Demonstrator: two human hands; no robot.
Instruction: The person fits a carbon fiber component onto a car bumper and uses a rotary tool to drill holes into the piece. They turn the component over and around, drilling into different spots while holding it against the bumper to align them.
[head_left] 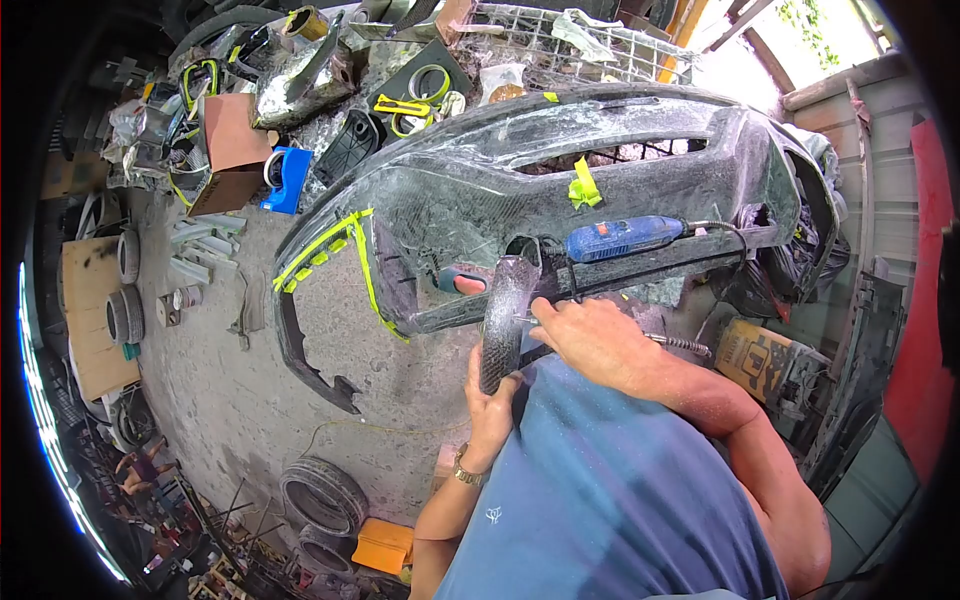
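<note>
My left hand [492,400], with a watch at the wrist, is wrapped round the lower end of a dusty dark curved part [508,310] that stands close to my shirt. My right hand [590,338] is closed beside that part, its fingers round the grip end of a tool whose thin tip touches the part's surface; a flexible metal shaft [680,345] runs from below this hand. Beyond my hands lies a large dusty black bumper [450,200] with yellow-green tape on it. A blue rotary tool [625,238] rests on the bumper.
Cluttered tape rolls, a blue dispenser [287,180] and a cardboard box [238,140] lie at the back left. Tyres [322,495] and an orange item [382,545] are on the floor. Another person [145,468] is far off at lower left. A printed box [765,365] stands right.
</note>
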